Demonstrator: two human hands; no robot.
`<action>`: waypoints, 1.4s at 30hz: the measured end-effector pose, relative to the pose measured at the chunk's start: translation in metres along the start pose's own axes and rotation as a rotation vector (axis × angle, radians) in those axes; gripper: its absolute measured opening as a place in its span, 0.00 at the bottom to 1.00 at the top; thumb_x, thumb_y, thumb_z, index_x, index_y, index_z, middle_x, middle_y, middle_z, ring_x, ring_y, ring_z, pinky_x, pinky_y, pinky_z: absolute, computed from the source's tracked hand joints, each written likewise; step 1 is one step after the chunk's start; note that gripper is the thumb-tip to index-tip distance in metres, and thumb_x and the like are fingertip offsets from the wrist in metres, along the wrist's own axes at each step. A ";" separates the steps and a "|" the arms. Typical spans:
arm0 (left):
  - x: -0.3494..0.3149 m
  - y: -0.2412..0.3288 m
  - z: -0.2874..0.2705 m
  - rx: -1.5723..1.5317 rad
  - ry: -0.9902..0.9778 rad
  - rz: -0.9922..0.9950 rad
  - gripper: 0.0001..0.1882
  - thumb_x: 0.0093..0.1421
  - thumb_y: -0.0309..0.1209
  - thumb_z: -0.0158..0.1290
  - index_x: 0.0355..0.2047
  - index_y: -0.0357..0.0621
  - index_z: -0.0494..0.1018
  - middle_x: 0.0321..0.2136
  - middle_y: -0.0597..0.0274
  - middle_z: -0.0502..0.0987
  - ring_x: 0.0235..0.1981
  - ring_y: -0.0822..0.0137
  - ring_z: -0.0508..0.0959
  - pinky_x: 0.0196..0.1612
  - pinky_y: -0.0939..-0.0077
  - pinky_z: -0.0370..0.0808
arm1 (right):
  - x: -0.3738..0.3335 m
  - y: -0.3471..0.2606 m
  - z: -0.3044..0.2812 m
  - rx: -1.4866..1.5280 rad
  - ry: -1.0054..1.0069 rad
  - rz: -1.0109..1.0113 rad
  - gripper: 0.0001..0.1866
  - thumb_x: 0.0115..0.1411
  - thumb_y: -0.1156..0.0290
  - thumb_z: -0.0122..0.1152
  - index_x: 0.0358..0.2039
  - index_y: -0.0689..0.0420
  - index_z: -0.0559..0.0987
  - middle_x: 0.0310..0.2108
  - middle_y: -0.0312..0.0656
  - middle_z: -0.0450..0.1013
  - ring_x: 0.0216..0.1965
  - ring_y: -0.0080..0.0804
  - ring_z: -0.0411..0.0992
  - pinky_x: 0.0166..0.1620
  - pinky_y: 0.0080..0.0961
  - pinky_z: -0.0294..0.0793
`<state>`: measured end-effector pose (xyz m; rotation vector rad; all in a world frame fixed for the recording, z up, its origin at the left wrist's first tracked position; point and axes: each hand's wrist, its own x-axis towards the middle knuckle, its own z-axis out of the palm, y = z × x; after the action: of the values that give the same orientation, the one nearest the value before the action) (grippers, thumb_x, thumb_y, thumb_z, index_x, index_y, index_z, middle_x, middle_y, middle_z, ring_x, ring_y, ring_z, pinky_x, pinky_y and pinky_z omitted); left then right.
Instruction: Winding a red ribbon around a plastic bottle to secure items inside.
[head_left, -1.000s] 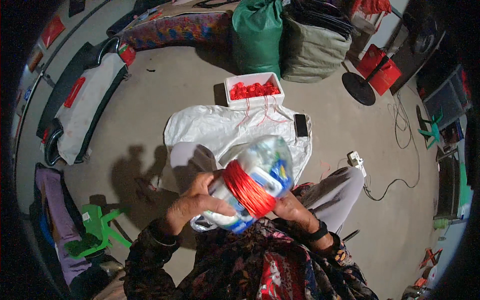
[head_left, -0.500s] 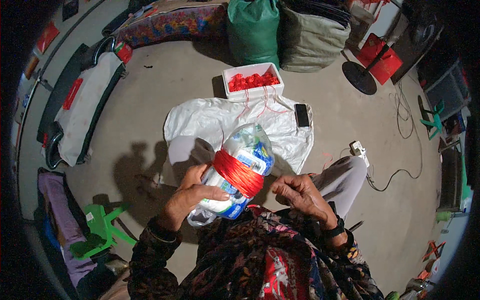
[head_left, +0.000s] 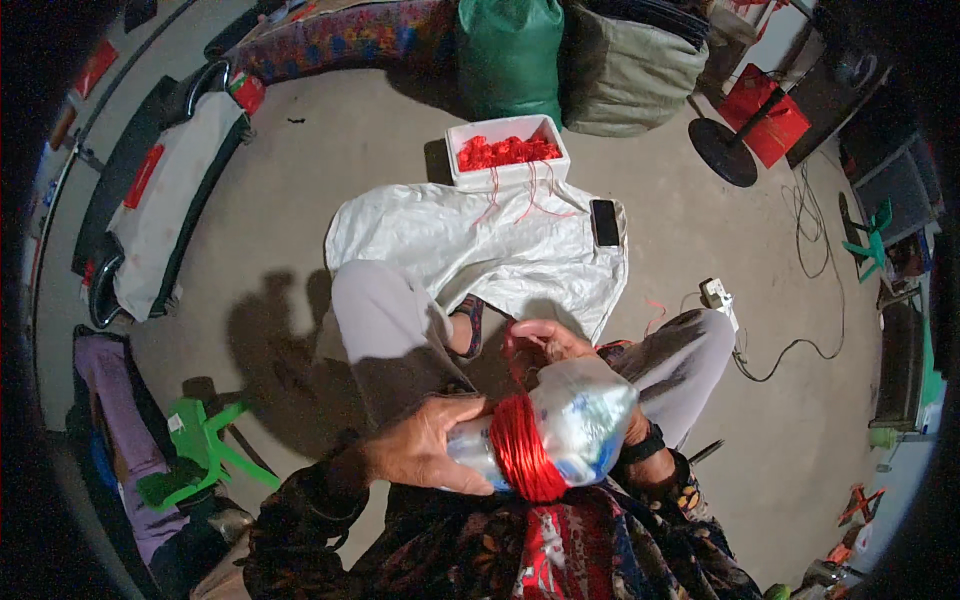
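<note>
Across my lap lies a plastic-wrapped white and blue package (head_left: 590,405), with several turns of shiny red cord (head_left: 528,450) wound round its middle. My left hand (head_left: 430,445) is closed on its left end, thumb on the near side and fingers over the top. Beyond the package, my right hand (head_left: 555,342) has its fingers curled at a strand of the red cord that runs up from the winding. The package hides part of the right palm and wrist.
Ahead, a white foam box (head_left: 510,175) of red cord stands by a white woven sheet (head_left: 400,225), with loose strands hanging over its side. A black phone (head_left: 604,222) lies on the sheet. A green stool (head_left: 205,450) is at left, a power strip (head_left: 718,300) at right.
The package has moved right and nearer my body, turning so its clear end points right. My right hand has gone from beside it to its far side, at the cord.
</note>
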<state>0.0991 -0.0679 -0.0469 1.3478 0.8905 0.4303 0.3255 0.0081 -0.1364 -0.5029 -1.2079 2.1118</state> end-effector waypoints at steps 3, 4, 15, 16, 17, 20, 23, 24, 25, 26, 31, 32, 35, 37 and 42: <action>-0.002 0.003 0.003 0.205 -0.010 0.143 0.39 0.42 0.36 0.67 0.52 0.31 0.66 0.48 0.46 0.72 0.51 0.56 0.72 0.55 0.65 0.66 | -0.006 -0.009 0.014 0.054 0.030 -0.004 0.26 0.65 0.55 0.52 0.56 0.60 0.67 0.46 0.36 0.70 0.45 0.19 0.67 0.48 0.16 0.66; -0.002 0.004 0.004 0.278 -0.013 0.194 0.38 0.42 0.36 0.66 0.52 0.31 0.65 0.48 0.45 0.72 0.51 0.52 0.72 0.55 0.64 0.67 | -0.010 -0.012 0.015 0.055 0.026 -0.006 0.26 0.65 0.54 0.52 0.56 0.60 0.68 0.46 0.36 0.70 0.45 0.19 0.67 0.48 0.16 0.66; 0.005 -0.006 0.008 0.441 0.012 0.308 0.33 0.41 0.35 0.66 0.45 0.32 0.67 0.42 0.44 0.72 0.46 0.46 0.73 0.51 0.58 0.70 | -0.031 -0.004 0.012 -0.115 0.022 0.089 0.21 0.59 0.65 0.56 0.51 0.62 0.74 0.47 0.40 0.73 0.49 0.25 0.70 0.54 0.23 0.67; 0.007 -0.003 0.007 0.417 0.014 0.303 0.32 0.41 0.35 0.66 0.44 0.32 0.67 0.40 0.45 0.72 0.45 0.47 0.74 0.50 0.59 0.70 | -0.027 -0.007 0.012 -0.164 -0.013 0.083 0.21 0.59 0.66 0.56 0.50 0.62 0.74 0.48 0.40 0.74 0.49 0.26 0.70 0.54 0.24 0.67; 0.008 -0.002 0.006 0.393 0.016 0.298 0.32 0.41 0.35 0.66 0.44 0.32 0.67 0.39 0.46 0.72 0.44 0.47 0.74 0.49 0.59 0.70 | -0.026 0.000 0.007 -0.176 -0.078 0.057 0.21 0.58 0.66 0.57 0.50 0.62 0.75 0.48 0.41 0.74 0.49 0.26 0.70 0.54 0.24 0.67; 0.008 -0.009 0.007 0.396 0.065 0.313 0.30 0.40 0.35 0.67 0.41 0.33 0.68 0.36 0.48 0.72 0.41 0.48 0.74 0.46 0.60 0.71 | -0.025 0.037 -0.026 -0.203 -0.223 -0.001 0.20 0.56 0.68 0.58 0.49 0.62 0.76 0.47 0.41 0.75 0.49 0.26 0.71 0.54 0.25 0.67; 0.014 -0.011 0.005 0.277 0.053 0.296 0.30 0.40 0.35 0.67 0.41 0.33 0.68 0.36 0.49 0.72 0.40 0.48 0.74 0.45 0.61 0.71 | -0.030 0.047 -0.036 -0.235 -0.147 0.038 0.21 0.55 0.69 0.59 0.50 0.60 0.76 0.43 0.40 0.75 0.46 0.25 0.71 0.51 0.23 0.68; 0.012 -0.014 0.004 0.275 0.056 0.273 0.30 0.40 0.35 0.67 0.41 0.33 0.68 0.36 0.49 0.72 0.40 0.49 0.74 0.44 0.61 0.71 | -0.031 0.039 -0.026 -0.253 -0.062 0.080 0.21 0.55 0.69 0.59 0.50 0.60 0.76 0.41 0.39 0.75 0.45 0.25 0.70 0.50 0.22 0.67; 0.011 -0.016 0.004 0.272 0.055 0.256 0.30 0.39 0.35 0.67 0.40 0.34 0.68 0.35 0.49 0.71 0.39 0.49 0.74 0.44 0.61 0.71 | -0.032 0.029 -0.018 -0.278 0.027 0.121 0.21 0.55 0.69 0.58 0.50 0.60 0.76 0.40 0.38 0.75 0.44 0.24 0.70 0.49 0.22 0.67; 0.010 -0.018 0.003 0.269 0.054 0.241 0.29 0.39 0.35 0.67 0.40 0.34 0.69 0.35 0.49 0.71 0.39 0.49 0.74 0.43 0.62 0.71 | -0.029 0.019 -0.010 -0.286 0.075 0.111 0.21 0.55 0.69 0.59 0.51 0.59 0.75 0.40 0.38 0.74 0.43 0.24 0.70 0.48 0.21 0.67; 0.016 -0.014 -0.001 0.262 0.018 0.259 0.30 0.40 0.36 0.66 0.42 0.34 0.68 0.35 0.49 0.71 0.39 0.49 0.74 0.44 0.61 0.70 | -0.025 -0.012 -0.011 -0.405 -0.045 0.153 0.23 0.56 0.70 0.58 0.54 0.58 0.72 0.47 0.37 0.72 0.48 0.24 0.67 0.51 0.23 0.65; 0.017 -0.014 -0.001 0.240 0.027 0.280 0.31 0.40 0.36 0.66 0.42 0.34 0.68 0.35 0.49 0.71 0.39 0.49 0.74 0.44 0.61 0.70 | -0.032 -0.001 -0.017 -0.504 -0.064 0.121 0.23 0.57 0.69 0.57 0.53 0.58 0.72 0.47 0.38 0.72 0.48 0.24 0.67 0.52 0.23 0.65; 0.016 -0.015 -0.003 0.317 0.029 0.316 0.31 0.40 0.37 0.65 0.43 0.34 0.68 0.35 0.49 0.71 0.40 0.49 0.74 0.45 0.60 0.70 | -0.044 0.012 -0.017 -0.815 -0.095 0.092 0.19 0.58 0.68 0.56 0.49 0.60 0.74 0.45 0.41 0.73 0.47 0.27 0.69 0.52 0.25 0.66; 0.013 -0.015 -0.003 0.317 0.069 0.320 0.32 0.41 0.37 0.65 0.43 0.34 0.68 0.36 0.48 0.71 0.41 0.49 0.74 0.45 0.61 0.70 | -0.023 -0.015 0.009 -0.797 -0.116 0.178 0.15 0.58 0.67 0.57 0.43 0.62 0.77 0.41 0.42 0.74 0.43 0.29 0.71 0.48 0.24 0.69; 0.013 -0.014 -0.002 0.237 0.016 0.214 0.34 0.42 0.37 0.66 0.47 0.34 0.68 0.41 0.48 0.73 0.45 0.52 0.75 0.49 0.63 0.70 | -0.037 0.025 -0.040 -0.170 -0.056 0.230 0.18 0.58 0.61 0.58 0.43 0.61 0.76 0.43 0.37 0.75 0.43 0.27 0.72 0.47 0.26 0.72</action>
<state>0.1021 -0.0599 -0.0637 1.6691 0.8319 0.5124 0.3680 -0.0023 -0.1783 -0.6918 -1.4288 2.2363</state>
